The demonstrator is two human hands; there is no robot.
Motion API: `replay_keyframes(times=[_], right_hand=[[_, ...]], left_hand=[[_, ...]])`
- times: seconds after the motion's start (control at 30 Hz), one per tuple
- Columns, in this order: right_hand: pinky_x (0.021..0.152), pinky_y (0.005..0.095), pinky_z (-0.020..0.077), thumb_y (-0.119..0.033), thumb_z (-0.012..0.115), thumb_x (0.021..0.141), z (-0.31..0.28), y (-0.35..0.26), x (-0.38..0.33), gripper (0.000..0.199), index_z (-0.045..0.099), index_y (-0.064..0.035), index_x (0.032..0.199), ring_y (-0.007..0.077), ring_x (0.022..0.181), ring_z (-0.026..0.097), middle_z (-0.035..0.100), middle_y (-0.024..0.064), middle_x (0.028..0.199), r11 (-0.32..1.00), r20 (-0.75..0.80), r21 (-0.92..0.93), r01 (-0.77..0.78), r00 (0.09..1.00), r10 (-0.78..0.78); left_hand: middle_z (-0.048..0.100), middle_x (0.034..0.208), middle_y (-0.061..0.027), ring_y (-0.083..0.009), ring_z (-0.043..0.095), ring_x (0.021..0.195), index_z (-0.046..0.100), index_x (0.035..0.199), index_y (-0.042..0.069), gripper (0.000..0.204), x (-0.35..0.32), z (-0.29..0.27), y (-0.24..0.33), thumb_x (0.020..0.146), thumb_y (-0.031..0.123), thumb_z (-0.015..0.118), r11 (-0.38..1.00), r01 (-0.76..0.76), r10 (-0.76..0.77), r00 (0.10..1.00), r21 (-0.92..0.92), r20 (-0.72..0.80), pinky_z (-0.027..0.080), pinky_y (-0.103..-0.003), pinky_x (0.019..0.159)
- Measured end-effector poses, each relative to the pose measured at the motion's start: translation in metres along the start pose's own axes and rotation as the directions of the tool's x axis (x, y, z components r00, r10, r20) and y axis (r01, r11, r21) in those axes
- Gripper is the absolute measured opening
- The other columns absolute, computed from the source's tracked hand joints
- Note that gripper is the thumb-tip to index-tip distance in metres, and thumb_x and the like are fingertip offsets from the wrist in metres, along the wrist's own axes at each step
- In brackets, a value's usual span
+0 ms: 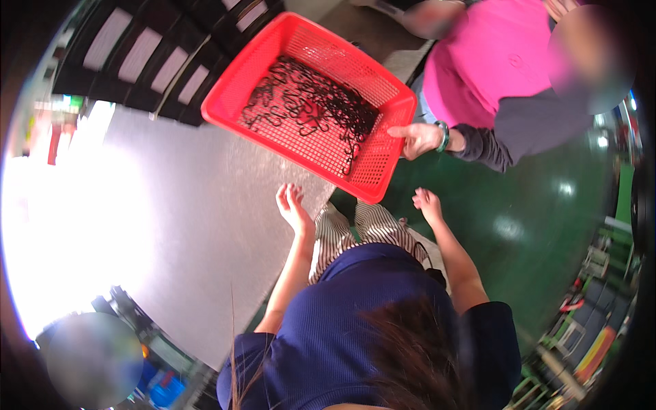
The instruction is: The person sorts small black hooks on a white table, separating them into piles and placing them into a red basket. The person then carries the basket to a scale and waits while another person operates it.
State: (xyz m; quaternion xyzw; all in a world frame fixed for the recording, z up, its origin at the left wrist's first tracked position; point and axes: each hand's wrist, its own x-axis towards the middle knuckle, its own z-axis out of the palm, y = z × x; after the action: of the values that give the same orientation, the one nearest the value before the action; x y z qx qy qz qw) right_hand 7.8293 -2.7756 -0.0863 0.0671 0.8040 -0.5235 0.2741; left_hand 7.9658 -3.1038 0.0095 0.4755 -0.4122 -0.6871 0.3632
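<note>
My left hand [295, 210] is raised over the metal table's edge, below the near side of a red plastic basket [298, 154]. Its fingers are loosely bent and apart, with nothing in them. To the right, my right hand [428, 203] hovers over the green floor, its fingers half curled and no object showing in it. Neither hand touches the basket. Many thin black curled pieces [321, 96] lie in the basket, thickest along its far side. A co-worker's hand [418, 139], with a green bangle, grips the basket's right end. The basket is tilted.
A bare grey metal table [198, 184] stretches along my left. Black bins with white labels [140, 56] are stacked beyond it. A person in a pink top [488, 58] stands at the far right. Green floor [519, 212] lies right of me, with racks and equipment [591, 335] farther off.
</note>
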Motion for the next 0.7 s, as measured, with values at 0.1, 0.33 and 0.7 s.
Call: replay_keyframes(times=[0.1,0.33,0.7], right_hand=[[0.048,0.0293,0.045,-0.031,0.049,0.088,-0.035,0.113,-0.042,0.035,0.06,0.0012,0.084,0.0154,0.05,0.056,0.062,0.0084,0.067,0.917,0.022,-0.395,0.061,0.998,-0.057],[0.055,0.0307,0.048,-0.02,0.049,0.085,-0.068,0.297,-0.083,0.029,0.061,0.004,0.096,0.0192,0.059,0.059,0.063,0.0126,0.073,0.796,-0.004,-0.39,-0.463,0.865,0.501],[0.06,0.0278,0.0483,-0.008,0.045,0.082,-0.154,0.25,-0.093,0.031,0.056,0.0058,0.107,0.0175,0.069,0.06,0.063,0.0149,0.086,0.951,-0.298,0.147,-0.271,0.905,0.304]], left_hand=[[0.058,0.094,-0.0067,-0.0155,0.057,0.083,0.051,0.104,0.007,0.019,0.017,-0.038,-0.049,0.089,0.017,0.049,0.991,0.095,-0.094,0.995,0.097,-0.015,0.042,-0.028,0.074],[0.051,0.081,-0.003,-0.01,0.051,0.074,0.05,0.097,0.0,0.012,-0.009,-0.014,-0.131,0.086,0.002,0.049,0.955,-0.082,-0.093,0.829,0.284,0.552,0.045,-0.024,0.069],[0.059,0.097,-0.0139,-0.0246,0.056,0.093,0.046,0.121,0.008,0.049,-0.142,0.193,-0.229,0.077,0.028,0.058,0.414,-0.784,-0.804,-0.076,0.463,0.59,0.043,-0.036,0.083]])
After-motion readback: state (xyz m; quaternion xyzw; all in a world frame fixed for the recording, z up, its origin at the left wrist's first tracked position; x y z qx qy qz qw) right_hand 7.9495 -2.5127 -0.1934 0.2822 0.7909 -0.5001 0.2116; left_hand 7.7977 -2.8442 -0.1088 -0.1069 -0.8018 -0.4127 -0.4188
